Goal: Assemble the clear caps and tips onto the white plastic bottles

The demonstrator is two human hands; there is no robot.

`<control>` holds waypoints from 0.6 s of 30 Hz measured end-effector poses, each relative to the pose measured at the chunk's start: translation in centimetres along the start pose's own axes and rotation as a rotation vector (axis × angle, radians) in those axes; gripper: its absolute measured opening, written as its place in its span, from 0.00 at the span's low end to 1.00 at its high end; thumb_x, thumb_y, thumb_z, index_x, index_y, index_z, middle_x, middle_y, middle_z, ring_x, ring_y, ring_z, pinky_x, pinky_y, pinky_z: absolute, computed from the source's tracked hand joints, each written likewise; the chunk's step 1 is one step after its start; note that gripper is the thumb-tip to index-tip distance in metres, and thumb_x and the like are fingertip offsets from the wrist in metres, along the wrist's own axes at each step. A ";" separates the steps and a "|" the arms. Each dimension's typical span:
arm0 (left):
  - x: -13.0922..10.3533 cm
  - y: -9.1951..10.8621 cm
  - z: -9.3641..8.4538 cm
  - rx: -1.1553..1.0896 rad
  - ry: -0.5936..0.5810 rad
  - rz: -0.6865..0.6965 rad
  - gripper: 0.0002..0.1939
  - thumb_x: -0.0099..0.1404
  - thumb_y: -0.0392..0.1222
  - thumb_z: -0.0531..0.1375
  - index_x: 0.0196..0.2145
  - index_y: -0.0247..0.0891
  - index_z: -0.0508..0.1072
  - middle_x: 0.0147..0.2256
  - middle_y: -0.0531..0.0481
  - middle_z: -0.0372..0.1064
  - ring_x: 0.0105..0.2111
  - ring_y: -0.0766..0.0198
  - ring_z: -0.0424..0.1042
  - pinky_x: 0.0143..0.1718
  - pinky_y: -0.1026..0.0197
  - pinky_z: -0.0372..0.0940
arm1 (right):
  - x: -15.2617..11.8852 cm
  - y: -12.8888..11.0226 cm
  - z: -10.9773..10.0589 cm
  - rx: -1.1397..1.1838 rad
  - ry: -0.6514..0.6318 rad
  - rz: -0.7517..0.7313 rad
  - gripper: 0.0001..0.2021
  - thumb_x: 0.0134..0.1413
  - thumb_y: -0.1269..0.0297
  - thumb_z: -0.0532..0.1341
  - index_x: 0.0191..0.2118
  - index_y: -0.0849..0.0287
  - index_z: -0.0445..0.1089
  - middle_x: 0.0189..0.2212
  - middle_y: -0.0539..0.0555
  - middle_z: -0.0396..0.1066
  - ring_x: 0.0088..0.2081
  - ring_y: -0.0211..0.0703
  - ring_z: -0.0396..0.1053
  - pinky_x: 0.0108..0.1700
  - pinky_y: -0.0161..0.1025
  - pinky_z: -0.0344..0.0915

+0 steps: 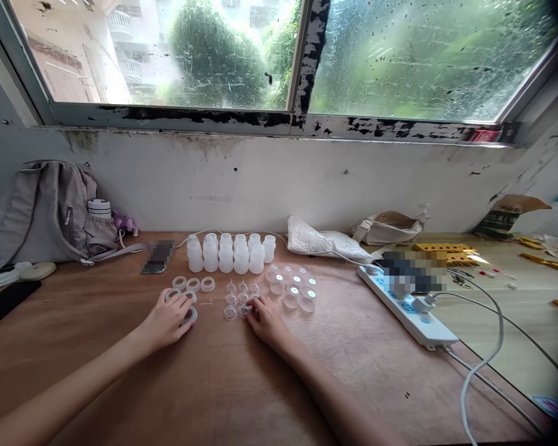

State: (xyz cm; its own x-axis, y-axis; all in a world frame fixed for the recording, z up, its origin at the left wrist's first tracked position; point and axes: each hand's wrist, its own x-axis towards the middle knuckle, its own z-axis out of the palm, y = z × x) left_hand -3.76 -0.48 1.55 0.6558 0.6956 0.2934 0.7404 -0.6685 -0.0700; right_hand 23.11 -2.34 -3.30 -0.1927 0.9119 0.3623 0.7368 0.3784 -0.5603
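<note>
In the head view, a left hand (170, 317) lies with fingers loosely spread over translucent plastic rings (208, 284), left of the tabletop's middle. The right hand (268, 322) curls its fingers at the near right of a cluster of clear, nipple-shaped pieces (230, 312); whether they pinch one cannot be told. Beyond both, frosted white plastic bottles (242, 261) stand in close rows toward the far edge, with clear round covers (290, 301) just right of the cluster.

A brushing finger or sleeveless forearm could scatter the light rings or tip the small pieces, so closely are they set; a push on one bottle could topple its neighbours. Clear parts may also be misjudged against one another.

The brown wooden tabletop (214, 390) meets a stained white wall (177, 179) at its far edge. A grey backpack (51, 210) sits at the far left corner; a white power strip (407, 310) with cables (501, 334) runs along the right edge. Above, daylight enters a spotted window (418, 62) in a peeling frame.
</note>
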 end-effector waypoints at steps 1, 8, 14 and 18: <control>0.0 0.0 0.0 -0.002 -0.009 -0.006 0.13 0.59 0.46 0.49 0.38 0.40 0.67 0.35 0.44 0.69 0.37 0.56 0.67 0.48 0.47 0.47 | 0.0 -0.1 0.0 0.005 0.002 0.003 0.06 0.49 0.68 0.56 0.35 0.56 0.65 0.33 0.54 0.64 0.35 0.44 0.62 0.38 0.40 0.59; 0.3 0.5 -0.2 -0.043 -0.064 -0.021 0.13 0.59 0.49 0.50 0.35 0.40 0.68 0.32 0.46 0.69 0.35 0.57 0.66 0.44 0.50 0.52 | 0.1 -0.3 -0.2 0.078 0.038 0.016 0.06 0.48 0.70 0.55 0.35 0.57 0.62 0.32 0.53 0.65 0.35 0.43 0.63 0.37 0.40 0.60; 1.8 3.0 -0.6 -0.231 0.046 -0.011 0.15 0.60 0.47 0.52 0.44 0.41 0.65 0.38 0.46 0.66 0.38 0.58 0.66 0.40 0.57 0.59 | 0.2 -0.6 -0.3 0.152 0.106 -0.023 0.10 0.47 0.73 0.52 0.37 0.57 0.62 0.31 0.53 0.64 0.33 0.43 0.62 0.37 0.40 0.60; 3.4 5.3 0.1 -0.434 0.166 -0.004 0.17 0.60 0.47 0.53 0.46 0.43 0.64 0.41 0.48 0.65 0.40 0.60 0.66 0.42 0.59 0.61 | 0.2 -1.0 -0.8 0.199 0.183 -0.026 0.11 0.48 0.72 0.52 0.39 0.57 0.62 0.29 0.53 0.64 0.32 0.42 0.63 0.35 0.40 0.61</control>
State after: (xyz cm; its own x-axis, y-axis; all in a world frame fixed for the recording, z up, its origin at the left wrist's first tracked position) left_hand 2.38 -1.63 2.03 0.5947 0.6703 0.4438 0.5891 -0.7390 0.3269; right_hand 22.83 -2.64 -2.05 -0.0766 0.8642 0.4972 0.5876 0.4420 -0.6777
